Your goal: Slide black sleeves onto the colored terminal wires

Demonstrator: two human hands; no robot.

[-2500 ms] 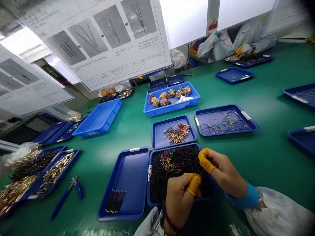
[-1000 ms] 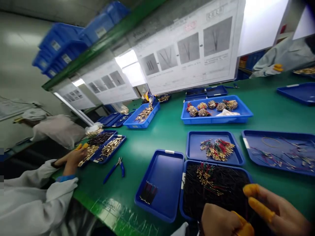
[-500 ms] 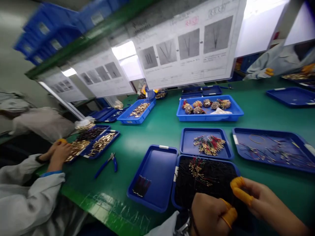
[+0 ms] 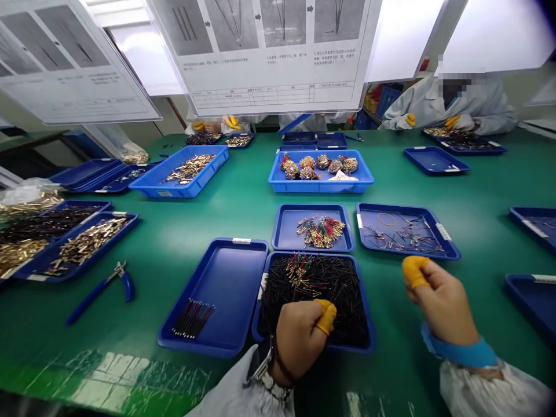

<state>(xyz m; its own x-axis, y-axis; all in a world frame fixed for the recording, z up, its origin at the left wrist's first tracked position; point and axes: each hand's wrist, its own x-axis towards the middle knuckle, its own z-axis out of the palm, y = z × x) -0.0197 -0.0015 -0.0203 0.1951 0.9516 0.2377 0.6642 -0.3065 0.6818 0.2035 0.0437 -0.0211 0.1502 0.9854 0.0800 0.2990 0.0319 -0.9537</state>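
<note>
My left hand [image 4: 304,336], with yellow finger cots, is closed in a pinch over the front of a tray of short black tubes [image 4: 278,289]. Thin wires [image 4: 337,293] rise from its fingertips. To the right, past that tray, my right hand [image 4: 445,298] is held above the green table with its fingers pressed together; what they hold, if anything, is hidden. A small bunch of coloured wires with gold ends [image 4: 299,272] lies on the black tubes. In the left tray [image 4: 226,272] sits a row of black-sleeved wires [image 4: 193,318].
Behind stand a tray of gold-ended wires [image 4: 321,231], a tray of loose wires [image 4: 403,236] and a blue bin of wire bundles [image 4: 321,185]. Blue-handled pliers [image 4: 102,289] lie left. Instruction sheets [image 4: 278,75] hang overhead. A co-worker [image 4: 447,110] sits across the table.
My view has swung left to right, so the table's things sit further left. My hands have moved apart: the right is out past the tray, the left stays over the black tubes.
</note>
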